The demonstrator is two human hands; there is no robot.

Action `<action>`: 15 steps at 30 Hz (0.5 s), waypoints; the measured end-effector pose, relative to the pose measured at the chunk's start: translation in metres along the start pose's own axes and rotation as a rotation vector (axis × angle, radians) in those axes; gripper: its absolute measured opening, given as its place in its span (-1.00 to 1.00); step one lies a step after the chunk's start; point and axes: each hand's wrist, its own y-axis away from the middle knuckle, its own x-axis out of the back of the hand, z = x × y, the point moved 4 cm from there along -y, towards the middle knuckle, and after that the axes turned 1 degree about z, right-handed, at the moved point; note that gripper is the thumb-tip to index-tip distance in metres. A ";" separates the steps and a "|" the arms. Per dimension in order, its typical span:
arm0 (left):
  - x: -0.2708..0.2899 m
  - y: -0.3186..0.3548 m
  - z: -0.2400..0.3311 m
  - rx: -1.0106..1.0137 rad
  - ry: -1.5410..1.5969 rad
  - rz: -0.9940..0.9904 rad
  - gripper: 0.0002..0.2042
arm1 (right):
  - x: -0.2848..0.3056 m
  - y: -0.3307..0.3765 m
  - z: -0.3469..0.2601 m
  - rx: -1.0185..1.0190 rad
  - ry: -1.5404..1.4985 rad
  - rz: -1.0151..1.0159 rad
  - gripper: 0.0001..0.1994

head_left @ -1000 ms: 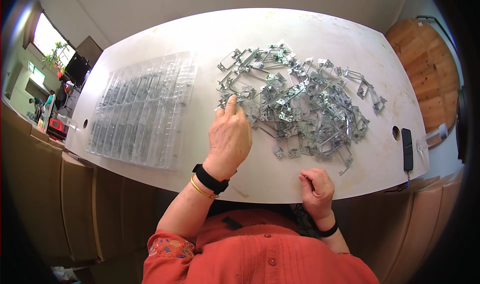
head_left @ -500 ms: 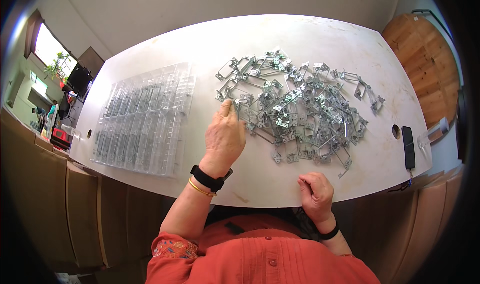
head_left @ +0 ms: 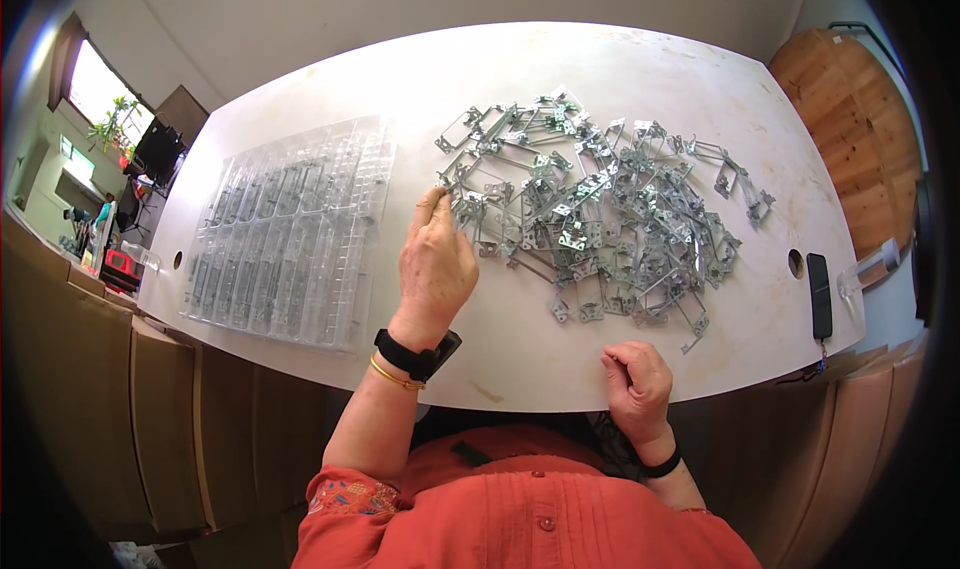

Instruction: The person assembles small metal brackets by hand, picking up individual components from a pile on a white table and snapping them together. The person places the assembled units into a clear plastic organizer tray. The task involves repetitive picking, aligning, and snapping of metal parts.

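A tangled heap of silvery metal brackets (head_left: 620, 219), joined by thin rods, lies spread over the white table (head_left: 520, 364). At the heap's left edge my left hand (head_left: 437, 269) has its fingertips closed on a metal bracket (head_left: 446, 179); the fingers partly cover it. Near the table's front edge rests my right hand (head_left: 638, 381), loosely curled, its thumb against the forefinger and nothing visible in it. To the left lies a clear plastic tray (head_left: 365, 184) with long compartments, many holding metal pieces.
A black oblong device (head_left: 819, 299) with a cord lies at the table's right edge, close to a round cable hole (head_left: 796, 263). A clear plastic item (head_left: 865, 269) juts out beside it. A round wooden board (head_left: 845, 129) stands beyond the right side.
My left hand has shifted slightly left and away from me, its fingertips now closer together at the heap's left edge. The right hand stays in place.
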 end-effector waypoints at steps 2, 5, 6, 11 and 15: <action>-0.002 -0.002 -0.002 -0.016 0.007 0.004 -0.57 | 0.001 -0.001 0.000 0.021 0.006 0.010 -0.80; -0.001 -0.006 0.003 -0.014 0.046 -0.027 -0.57 | 0.001 -0.002 -0.001 0.035 0.015 0.012 -0.81; -0.001 -0.004 0.004 -0.013 0.060 -0.030 -0.57 | 0.001 -0.001 -0.001 0.038 0.021 0.009 -0.81; -0.010 -0.007 -0.003 -0.056 -0.006 -0.089 -0.50 | 0.001 -0.001 -0.002 0.003 0.004 0.005 -0.80; -0.020 -0.009 -0.010 -0.048 0.011 -0.060 -0.44 | 0.000 0.000 -0.001 -0.001 0.003 0.004 -0.79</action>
